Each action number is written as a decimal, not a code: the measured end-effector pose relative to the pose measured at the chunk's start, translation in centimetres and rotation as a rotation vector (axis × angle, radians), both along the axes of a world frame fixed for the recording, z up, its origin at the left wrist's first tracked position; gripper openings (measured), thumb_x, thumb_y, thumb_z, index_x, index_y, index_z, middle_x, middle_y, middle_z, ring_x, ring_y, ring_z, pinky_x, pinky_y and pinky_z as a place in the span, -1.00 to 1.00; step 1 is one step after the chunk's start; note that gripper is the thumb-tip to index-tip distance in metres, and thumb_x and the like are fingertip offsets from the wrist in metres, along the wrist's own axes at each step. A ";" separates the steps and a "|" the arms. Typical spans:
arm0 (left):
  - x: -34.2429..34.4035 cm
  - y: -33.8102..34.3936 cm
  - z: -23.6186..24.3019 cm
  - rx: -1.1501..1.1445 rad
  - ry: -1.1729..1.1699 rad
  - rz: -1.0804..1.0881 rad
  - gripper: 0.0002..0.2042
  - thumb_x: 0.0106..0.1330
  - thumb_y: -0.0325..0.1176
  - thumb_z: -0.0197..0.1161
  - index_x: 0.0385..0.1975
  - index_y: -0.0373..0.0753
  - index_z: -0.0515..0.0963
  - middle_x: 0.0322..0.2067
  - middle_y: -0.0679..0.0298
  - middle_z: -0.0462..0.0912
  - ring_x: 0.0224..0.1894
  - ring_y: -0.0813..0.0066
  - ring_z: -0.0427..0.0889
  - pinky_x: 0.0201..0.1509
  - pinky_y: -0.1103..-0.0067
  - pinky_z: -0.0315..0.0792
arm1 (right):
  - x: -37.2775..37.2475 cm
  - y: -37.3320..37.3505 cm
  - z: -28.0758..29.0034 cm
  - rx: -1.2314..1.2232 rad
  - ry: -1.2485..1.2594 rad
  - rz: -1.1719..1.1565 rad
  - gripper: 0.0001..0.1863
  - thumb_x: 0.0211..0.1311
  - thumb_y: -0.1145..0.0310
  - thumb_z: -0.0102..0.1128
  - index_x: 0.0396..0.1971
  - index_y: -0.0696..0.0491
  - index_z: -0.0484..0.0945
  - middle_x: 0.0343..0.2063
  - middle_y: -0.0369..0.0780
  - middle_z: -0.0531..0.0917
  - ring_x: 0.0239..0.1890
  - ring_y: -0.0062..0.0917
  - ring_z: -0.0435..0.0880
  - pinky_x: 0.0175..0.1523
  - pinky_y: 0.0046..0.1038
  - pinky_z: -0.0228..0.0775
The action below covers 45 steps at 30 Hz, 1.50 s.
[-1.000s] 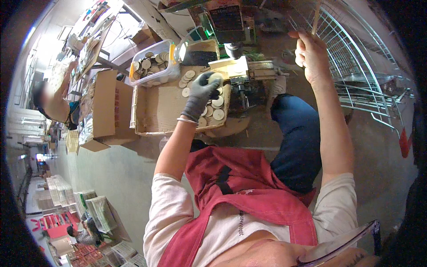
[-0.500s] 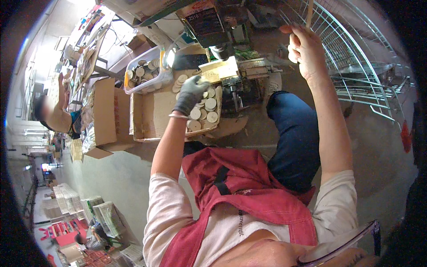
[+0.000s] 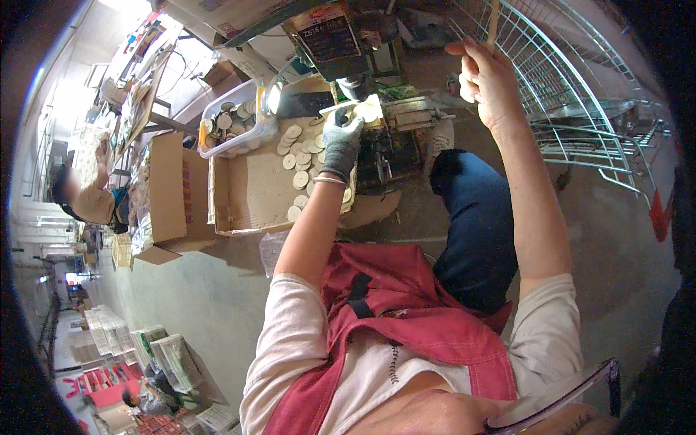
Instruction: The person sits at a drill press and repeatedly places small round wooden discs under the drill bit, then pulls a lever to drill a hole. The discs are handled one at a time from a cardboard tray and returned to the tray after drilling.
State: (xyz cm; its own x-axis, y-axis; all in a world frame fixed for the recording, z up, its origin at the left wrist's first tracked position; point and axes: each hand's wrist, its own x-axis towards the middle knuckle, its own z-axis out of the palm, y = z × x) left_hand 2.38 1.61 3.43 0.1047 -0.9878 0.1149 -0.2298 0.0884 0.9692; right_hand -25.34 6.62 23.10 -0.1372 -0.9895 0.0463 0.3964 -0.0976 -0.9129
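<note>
My left hand (image 3: 341,145), in a grey glove, reaches to the pale wooden board of a bench machine. Its fingers close at the edge of a pale round disc (image 3: 370,111) under the machine's dark head (image 3: 355,85); glare blurs the contact. Beneath my left wrist, several loose wooden discs (image 3: 301,178) lie in a shallow cardboard tray (image 3: 246,206). My bare right hand (image 3: 494,87) is raised to the right of the machine, curled at a thin wooden stick-like handle (image 3: 494,25) that runs up out of view. Its index finger points left.
Left of the machine, a clear plastic bin (image 3: 235,141) holds more discs. An open cardboard box (image 3: 167,196) stands beside the tray. A wire rack (image 3: 580,109) curves along the right. A small lit lamp (image 3: 274,98) shines near the board. Another person (image 3: 94,196) is at far left.
My left hand has moved from over the discs in the tray up and right to the machine's board. More discs show in the tray now. My right hand has shifted slightly left.
</note>
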 end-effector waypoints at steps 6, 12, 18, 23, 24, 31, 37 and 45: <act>0.4 -0.1 -0.5 0.023 0.064 0.041 -0.66 0.13 -0.42 0.39 -0.11 -0.43 0.57 -0.20 0.23 0.68 -0.20 0.54 0.61 -0.04 0.61 0.49 | 0.9 -0.3 0.2 -0.003 -0.010 0.046 -0.71 0.39 0.23 0.06 -0.30 0.16 0.63 -0.79 -0.49 0.21 -0.83 -0.79 0.03 -0.72 -0.63 -0.19; 1.2 0.9 0.2 0.012 -0.183 0.127 -0.64 0.08 -0.45 0.42 -0.10 -0.41 0.58 -0.22 0.22 0.68 -0.21 0.54 0.61 -0.06 0.63 0.49 | 1.0 0.0 0.5 -0.007 -0.002 0.052 -0.69 0.40 0.20 0.06 -0.29 0.16 0.62 -0.80 -0.50 0.19 -0.83 -0.79 0.03 -0.71 -0.63 -0.20; -1.4 0.1 0.7 0.012 -0.062 -0.005 -0.61 -0.02 -0.37 0.37 -0.13 -0.33 0.61 -0.37 0.23 0.70 -0.30 0.52 0.64 -0.14 0.59 0.49 | 0.9 -0.3 0.2 0.014 0.006 0.040 -0.69 0.39 0.20 0.07 -0.29 0.15 0.62 -0.80 -0.50 0.20 -0.83 -0.79 0.03 -0.71 -0.64 -0.19; -1.5 0.0 1.2 0.046 -0.273 0.015 -0.56 -0.05 -0.29 0.41 -0.11 -0.27 0.61 -0.36 0.21 0.71 -0.32 0.44 0.66 -0.15 0.54 0.50 | 0.2 -0.1 0.2 0.012 0.014 0.030 -0.70 0.38 0.20 0.08 -0.29 0.15 0.63 -0.80 -0.50 0.20 -0.83 -0.79 0.05 -0.71 -0.64 -0.18; -1.1 -0.1 0.9 0.011 -0.388 0.020 -0.60 -0.04 -0.25 0.43 -0.16 -0.26 0.64 -0.40 0.19 0.71 -0.35 0.40 0.66 -0.16 0.52 0.50 | 0.3 -0.1 0.2 0.004 0.011 0.037 -0.70 0.38 0.20 0.08 -0.29 0.15 0.63 -0.80 -0.50 0.20 -0.83 -0.79 0.05 -0.71 -0.64 -0.18; -0.5 -0.9 1.6 0.035 -0.512 -0.132 -0.71 0.05 -0.28 0.46 -0.24 -0.24 0.67 -0.38 0.33 0.72 -0.35 0.61 0.63 -0.17 0.61 0.51 | -0.2 -0.2 0.0 -0.009 -0.015 0.055 -0.67 0.37 0.18 0.10 -0.29 0.17 0.62 -0.80 -0.49 0.21 -0.83 -0.80 0.05 -0.71 -0.63 -0.18; 0.0 -0.2 2.3 -0.117 -0.580 -0.118 -0.61 -0.06 -0.24 0.46 -0.21 -0.25 0.64 -0.35 0.11 0.72 -0.27 0.24 0.71 -0.14 0.46 0.54 | -0.5 -0.4 0.1 0.006 -0.037 0.064 -0.63 0.37 0.14 0.11 -0.28 0.20 0.62 -0.81 -0.49 0.20 -0.83 -0.80 0.05 -0.71 -0.63 -0.19; -0.3 0.5 2.1 -0.011 -0.640 -0.057 -0.65 -0.03 -0.27 0.46 -0.24 -0.25 0.61 -0.42 0.13 0.70 -0.32 0.20 0.70 -0.17 0.44 0.54 | -0.6 -0.2 0.3 -0.034 -0.022 0.094 -0.64 0.39 0.16 0.08 -0.25 0.21 0.61 -0.81 -0.49 0.20 -0.83 -0.80 0.05 -0.71 -0.63 -0.19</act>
